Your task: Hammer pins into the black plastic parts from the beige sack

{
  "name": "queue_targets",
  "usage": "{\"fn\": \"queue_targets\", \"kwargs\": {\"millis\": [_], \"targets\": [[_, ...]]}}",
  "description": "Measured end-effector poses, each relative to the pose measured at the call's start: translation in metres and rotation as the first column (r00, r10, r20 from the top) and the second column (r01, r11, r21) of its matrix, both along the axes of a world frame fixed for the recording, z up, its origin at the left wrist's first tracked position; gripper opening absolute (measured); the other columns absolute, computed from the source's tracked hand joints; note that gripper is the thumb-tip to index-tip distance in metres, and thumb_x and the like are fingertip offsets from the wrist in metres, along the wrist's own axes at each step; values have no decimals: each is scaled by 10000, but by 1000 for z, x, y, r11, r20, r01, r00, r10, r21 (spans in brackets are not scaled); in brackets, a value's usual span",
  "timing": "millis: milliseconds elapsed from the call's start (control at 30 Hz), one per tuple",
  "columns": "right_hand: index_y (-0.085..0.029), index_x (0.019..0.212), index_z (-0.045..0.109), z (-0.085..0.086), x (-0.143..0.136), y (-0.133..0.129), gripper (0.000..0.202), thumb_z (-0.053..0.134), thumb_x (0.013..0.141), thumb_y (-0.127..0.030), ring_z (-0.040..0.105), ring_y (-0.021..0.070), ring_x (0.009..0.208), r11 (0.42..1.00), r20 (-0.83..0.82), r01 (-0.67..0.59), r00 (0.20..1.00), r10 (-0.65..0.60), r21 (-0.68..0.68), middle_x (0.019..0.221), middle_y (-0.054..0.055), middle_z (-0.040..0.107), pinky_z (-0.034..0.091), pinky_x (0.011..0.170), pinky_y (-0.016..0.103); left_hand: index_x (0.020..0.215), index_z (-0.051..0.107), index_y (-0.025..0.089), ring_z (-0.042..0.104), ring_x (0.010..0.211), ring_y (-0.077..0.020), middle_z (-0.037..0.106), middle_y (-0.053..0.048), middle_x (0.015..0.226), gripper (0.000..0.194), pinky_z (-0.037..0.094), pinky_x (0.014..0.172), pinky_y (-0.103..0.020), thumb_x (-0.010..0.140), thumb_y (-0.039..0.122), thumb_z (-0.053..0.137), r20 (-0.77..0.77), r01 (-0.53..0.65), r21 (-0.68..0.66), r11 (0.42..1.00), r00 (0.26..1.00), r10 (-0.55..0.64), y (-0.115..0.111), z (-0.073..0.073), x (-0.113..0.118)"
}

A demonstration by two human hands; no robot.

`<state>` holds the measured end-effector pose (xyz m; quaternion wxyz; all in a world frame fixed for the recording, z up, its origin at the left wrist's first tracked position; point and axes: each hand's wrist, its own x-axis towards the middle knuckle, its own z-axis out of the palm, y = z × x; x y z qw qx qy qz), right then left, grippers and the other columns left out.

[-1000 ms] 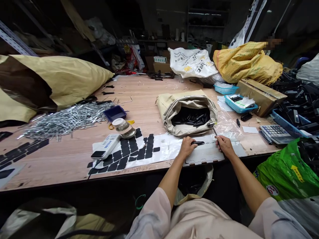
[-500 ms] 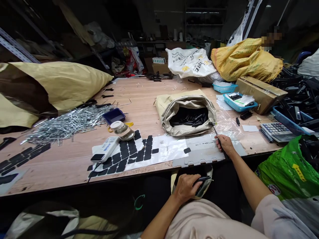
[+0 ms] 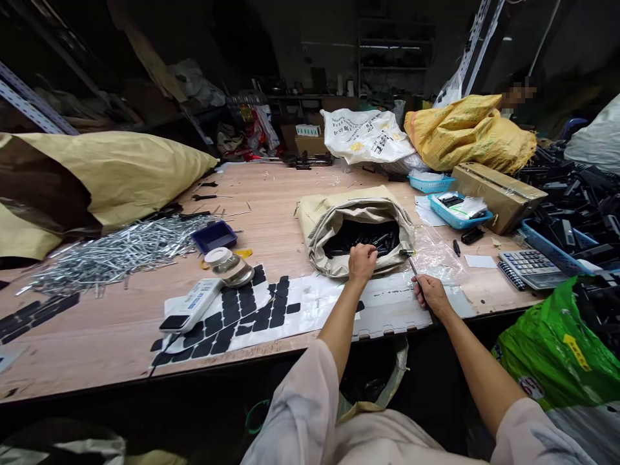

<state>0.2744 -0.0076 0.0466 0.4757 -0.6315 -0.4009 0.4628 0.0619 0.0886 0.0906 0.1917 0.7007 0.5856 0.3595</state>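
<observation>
The left hand (image 3: 362, 261) reaches over the rolled-down lip of the open paper sack (image 3: 334, 223) on the wooden table (image 3: 271, 194), its fingers curled down onto the black parts (image 3: 361, 234) piled inside; from this angle it is hard to tell whether the fingers have closed on a piece or only rest on the heap. The right hand (image 3: 429, 294) lies near the table's front edge, fingers wrapped firmly around the handle of a small hammer (image 3: 411, 261), whose metal head points up and away, just beside the sack's right side and over a crumpled clear plastic sheet (image 3: 438, 252). Below both hands lies a pale grey notched panel (image 3: 397, 313). To the left, a white sheet carries rows of black pads (image 3: 252, 307), with a white handheld device (image 3: 188, 305) resting across it.
</observation>
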Motion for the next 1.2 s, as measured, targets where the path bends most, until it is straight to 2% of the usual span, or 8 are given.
{"fn": "queue_targets", "kwargs": {"millis": [100, 233, 433, 633, 733, 900, 1033, 1200], "targets": [[-186, 867, 636, 0, -1, 1, 357, 624, 796, -536, 427, 85, 351, 1000, 2, 2, 1000, -2, -13, 554, -49, 562, 344, 298, 203, 983, 811, 244, 575, 1073, -261, 733, -74, 1024, 198, 482, 972, -388, 848, 153, 699, -164, 49, -101, 994, 984, -65, 38, -20, 8], [-188, 859, 638, -1, -1, 1, 341, 618, 807, -524, 433, 88, 351, 1000, 0, -1, 1000, 1, -18, 550, -47, 567, 344, 297, 204, 1002, 805, 255, 553, 1107, -280, 699, -98, 1072, 274, 478, 962, -394, 784, 113, 719, -259, 52, -144, 988, 962, -88, 52, -40, 13], [-183, 856, 641, -3, -1, 1, 337, 615, 818, -516, 429, 87, 346, 1000, 1, -7, 1000, 7, -6, 546, -48, 564, 341, 290, 204, 907, 744, 222, 552, 1109, -288, 680, -101, 1078, 149, 457, 939, -397, 790, 130, 750, -250, 15, -235, 972, 965, -75, 49, -37, 13], [-181, 867, 636, -5, -2, 1, 348, 611, 824, -526, 422, 85, 343, 1000, -4, -4, 1000, 4, 3, 544, -55, 561, 344, 288, 202, 930, 702, 238, 563, 1022, -250, 708, -50, 989, 126, 454, 921, -370, 840, 224, 789, -49, -34, -12, 999, 998, 33, 16, -13, 0], [-182, 862, 636, -5, -3, 2, 344, 612, 819, -523, 422, 85, 341, 1000, -11, -8, 1000, 8, 4, 541, -54, 561, 343, 287, 200, 983, 714, 239, 577, 1000, -234, 719, -46, 1003, 118, 463, 899, -354, 884, 279, 765, 80, 51, 139, 989, 995, -63, -22, -11, -15], [-184, 859, 644, -7, -2, 2, 336, 618, 819, -517, 440, 93, 350, 1000, -12, -8, 1000, 8, 0, 542, -43, 569, 353, 293, 202, 935, 739, 237, 593, 918, -225, 736, -33, 942, 101, 460, 855, -359, 849, 246, 793, 8, 355, 36, 934, 935, -355, -80, -42, -40], [-187, 861, 643, -10, -2, 3, 329, 616, 826, -514, 448, 98, 355, 1000, -6, -11, 1000, 11, 8, 546, -43, 570, 360, 296, 207, 935, 757, 238, 605, 950, -236, 721, -40, 945, 135, 467, 890, -379, 809, 222, 802, 10, 304, -68, 950, 953, -304, -88, -64, -47], [-186, 872, 631, -13, -2, 4, 337, 594, 833, -519, 435, 96, 353, 1000, -2, -18, 1000, 18, 21, 544, -50, 565, 362, 294, 211, 963, 785, 232, 608, 963, -231, 701, -42, 953, 196, 483, 887, -370, 772, 204, 816, 72, 276, -96, 956, 960, -270, -82, -68, -48]]}}
